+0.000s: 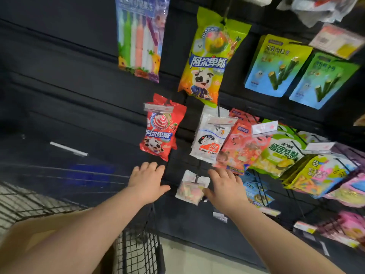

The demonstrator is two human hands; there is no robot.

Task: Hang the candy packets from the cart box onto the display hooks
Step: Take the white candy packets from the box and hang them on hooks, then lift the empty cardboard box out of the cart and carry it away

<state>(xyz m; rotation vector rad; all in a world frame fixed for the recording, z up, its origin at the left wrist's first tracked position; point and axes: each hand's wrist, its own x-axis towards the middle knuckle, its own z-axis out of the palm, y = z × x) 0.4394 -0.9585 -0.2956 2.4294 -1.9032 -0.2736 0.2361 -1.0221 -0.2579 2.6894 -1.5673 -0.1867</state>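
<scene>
- Small clear candy packet (190, 189) hangs on a display hook (197, 177), below the White Rabbit packet (209, 141).
- Left hand (147, 181): fingers spread, released, just left of the packet.
- Right hand (227, 186): fingers straight, grasping nothing, thumb at the packet's right edge.
- Wire cart (138, 248) sits beneath the left forearm.

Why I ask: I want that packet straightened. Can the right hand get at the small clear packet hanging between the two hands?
Probably yes. The right hand is open beside the small clear packet, thumb near its edge, nothing between them; the pink packet hangs above the hand, out of the way.
</scene>
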